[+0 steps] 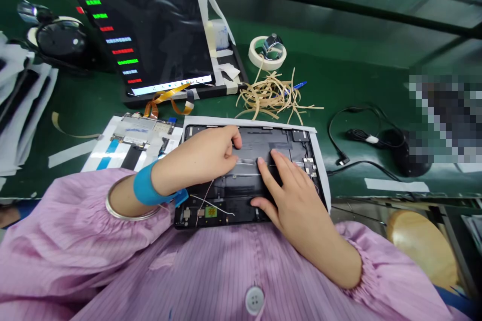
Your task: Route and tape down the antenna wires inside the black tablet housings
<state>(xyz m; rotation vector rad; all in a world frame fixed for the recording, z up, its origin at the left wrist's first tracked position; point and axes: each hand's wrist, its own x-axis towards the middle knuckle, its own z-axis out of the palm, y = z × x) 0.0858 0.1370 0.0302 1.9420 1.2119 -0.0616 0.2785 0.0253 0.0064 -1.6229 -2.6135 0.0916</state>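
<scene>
On the green bench mat (pixel 94 95), your left hand (pixel 199 153) and right hand (pixel 289 185) both lie open — pressed flat, gripping nothing — on the black tablet housing (pixel 241 193), fingertips either side of a thin silver strip (pixel 248 161). The housing rests on a white paper sheet (pixel 319 170). Just beyond it lies a tangle of tan rubber strips (pixel 271 95), with a roll of masking tape (pixel 258 60) further on — a circuit board (pixel 135 133) sits to your left.

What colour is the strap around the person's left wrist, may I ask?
The strap is bright blue, as the head view shows.
</scene>
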